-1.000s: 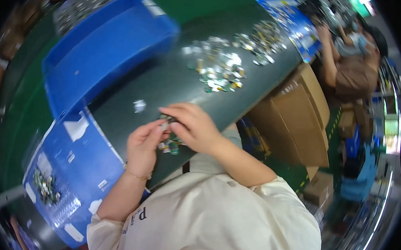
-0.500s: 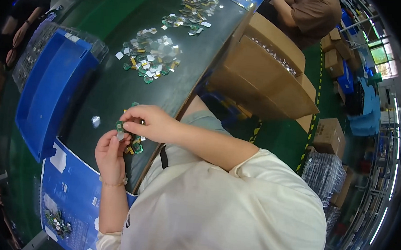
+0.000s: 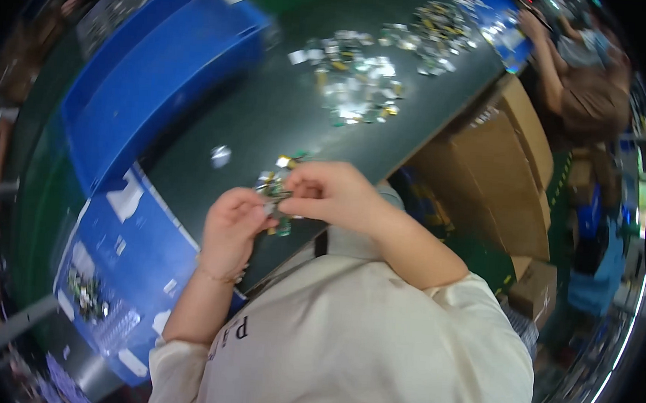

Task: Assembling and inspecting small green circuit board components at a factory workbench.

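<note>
My left hand (image 3: 233,224) is closed in a pinch on a small circuit board (image 3: 269,207), of which a pale, whitish part shows at the fingertips. Close against it on the right, my right hand (image 3: 331,193) has thumb and forefinger bent together; blur hides what is between them. Just beyond and under the fingers lies a small pile of green, gold and silver circuit boards (image 3: 290,161) on the dark green table (image 3: 212,186). Farther off, a larger heap of similar boards (image 3: 357,84) spreads out, with another heap (image 3: 443,34) behind it to the right.
A long blue bin (image 3: 148,77) stands at the left. In front of it, a blue sheet (image 3: 140,241) carries torn white patches and a cluster of boards (image 3: 86,293). At the right, an open cardboard box (image 3: 483,168) is beside the table, and a person (image 3: 592,100) sits beyond it.
The view has swung, so the table, bin and heaps sit differently in the picture. Both hands remain close together near the small pile; the green board between them shows less clearly.
</note>
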Motion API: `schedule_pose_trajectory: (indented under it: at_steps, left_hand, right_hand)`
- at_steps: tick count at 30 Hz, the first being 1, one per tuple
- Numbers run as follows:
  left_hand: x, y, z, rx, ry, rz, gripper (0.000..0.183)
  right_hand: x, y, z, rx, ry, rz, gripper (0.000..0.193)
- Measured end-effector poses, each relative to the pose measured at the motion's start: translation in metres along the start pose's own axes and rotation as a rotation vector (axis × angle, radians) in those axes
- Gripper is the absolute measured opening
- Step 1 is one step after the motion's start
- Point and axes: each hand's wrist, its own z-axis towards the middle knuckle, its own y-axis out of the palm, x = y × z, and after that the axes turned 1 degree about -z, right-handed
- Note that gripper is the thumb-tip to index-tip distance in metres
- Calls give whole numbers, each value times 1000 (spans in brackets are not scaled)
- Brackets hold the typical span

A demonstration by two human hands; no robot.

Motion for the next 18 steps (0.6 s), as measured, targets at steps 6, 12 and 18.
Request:
schedule_pose_trajectory:
  at_steps: [6,12,18]
  left_hand:
    - [6,-8,-1,-213,-225,-84,22]
    - [8,-7,-1,-215,-245,-136,22]
    - [5,-13,2,-200,-250,-90,26]
  right_hand:
    - [-2,-6,6,-107,-176,-256,13]
    - [2,6,11,-21,-141,-111,17]
    - [-4,8,14,-30,-151,-132,13]
